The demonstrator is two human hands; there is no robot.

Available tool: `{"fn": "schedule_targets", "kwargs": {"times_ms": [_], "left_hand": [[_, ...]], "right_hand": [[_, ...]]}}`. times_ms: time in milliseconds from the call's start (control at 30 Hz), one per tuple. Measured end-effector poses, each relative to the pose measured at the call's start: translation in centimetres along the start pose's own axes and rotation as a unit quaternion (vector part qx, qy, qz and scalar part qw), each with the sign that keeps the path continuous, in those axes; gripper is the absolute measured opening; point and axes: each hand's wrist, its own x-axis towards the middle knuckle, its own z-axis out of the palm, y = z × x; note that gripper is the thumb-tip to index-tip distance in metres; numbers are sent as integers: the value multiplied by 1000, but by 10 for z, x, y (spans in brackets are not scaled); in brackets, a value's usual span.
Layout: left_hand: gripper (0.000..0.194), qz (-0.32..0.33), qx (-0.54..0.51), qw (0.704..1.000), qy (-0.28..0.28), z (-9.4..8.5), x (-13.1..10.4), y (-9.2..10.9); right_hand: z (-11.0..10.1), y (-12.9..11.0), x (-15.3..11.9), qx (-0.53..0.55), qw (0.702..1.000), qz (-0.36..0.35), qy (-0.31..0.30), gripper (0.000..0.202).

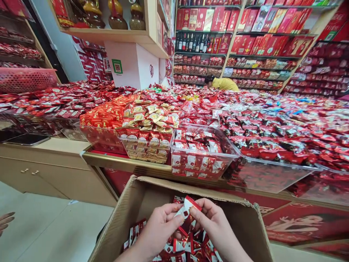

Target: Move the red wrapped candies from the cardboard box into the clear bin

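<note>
Both my hands are over an opened cardboard box [120, 214] and pinch one red-and-white wrapped candy [187, 214] between them. My left hand [162, 227] grips its left side with thumb and fingers. On the other side, my right hand [211, 218] holds the upper right part, thumb on top. Below, many more red-and-white candy packets [182, 247] lie loose in the box, partly hidden by my hands and wrists. Just beyond the box stands a clear plastic bin [201, 154] with similar packets arranged in rows.
Left of that bin, another clear bin [147, 145] holds gold-and-red packets. A wide bin of dark red sweets [272, 171] stands to the right. A person in yellow [225, 84] bends behind the display. Another person's fingers [5, 221] show at the left edge. A phone-like dark slab [27, 139] lies on the counter.
</note>
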Motion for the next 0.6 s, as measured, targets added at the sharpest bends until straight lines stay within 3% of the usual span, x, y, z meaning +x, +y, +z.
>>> {"fn": "schedule_targets", "kwargs": {"times_ms": [133, 200, 267, 300, 367, 433, 533, 600], "left_hand": [[37, 11, 39, 999, -19, 2, -1, -9], [39, -1, 56, 996, -69, -5, 0, -13], [38, -14, 161, 980, -115, -18, 2, -19], [38, -23, 262, 956, -130, -27, 4, -24], [40, -50, 478, 867, -133, -44, 7, -37], [45, -81, 577, 801, -140, -58, 12, -55], [43, -101, 601, 778, -152, -65, 19, -81], [37, -120, 611, 770, -137, -63, 24, -91]], "right_hand": [[-5, 8, -1, -7, 1000, -1, -6, 31], [-13, 14, 0, -4, 1000, 14, -8, 33], [-24, 24, 2, -42, 999, 24, -9, 32], [-31, 31, 3, -85, 996, 25, -10, 29], [-45, 48, 6, -205, 978, 23, -10, 20], [-57, 66, 9, -337, 941, 34, -24, 12], [-68, 89, 13, -464, 881, 69, -60, 20], [-71, 99, 15, -502, 858, 81, -76, 26]]}}
